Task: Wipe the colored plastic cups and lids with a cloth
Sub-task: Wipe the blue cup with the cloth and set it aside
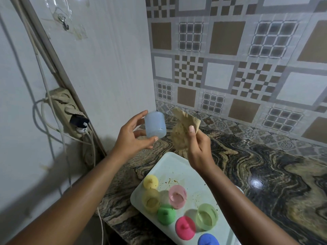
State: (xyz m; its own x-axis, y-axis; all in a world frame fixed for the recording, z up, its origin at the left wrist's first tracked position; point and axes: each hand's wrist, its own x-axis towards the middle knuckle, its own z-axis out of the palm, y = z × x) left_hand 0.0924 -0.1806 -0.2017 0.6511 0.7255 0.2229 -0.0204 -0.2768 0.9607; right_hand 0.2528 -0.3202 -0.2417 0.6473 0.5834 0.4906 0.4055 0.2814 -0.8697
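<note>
Blue plastic sits nearest: a blue lid (208, 239) at the tray's front edge, partly cut off by the frame. Behind it a pink lid (185, 227) and a green lid (166, 214) rest knob-up, with a green cup (207, 216) mouth-up to their right. Further back stand a yellow cup (151, 200) and a pink cup (177, 196), both mouth-up, then a yellow lid (150, 181). All seven sit on the pale tray (177, 165), whose bare middle carries brown specks and smears.

Above the tray's far end the left hand (131, 137) grips a blue cup (155, 125) between thumb and curled fingers, holding it in the air, tilted with its base up. The right hand (198, 147) pinches a crumpled beige cloth (182, 133), thumb on top, just beside the cup. I cannot see the two touching.

Beyond lie the marbled counter (247, 165) and the tiled wall (230, 50). A power strip (70, 112) hangs on the left wall.

As I judge it, the blue cup is the piece in work. Whether it is already wiped the picture does not show. The pink and yellow cups seem to hold a dull film inside, so most pieces likely remain: three cups and four lids on the tray.
</note>
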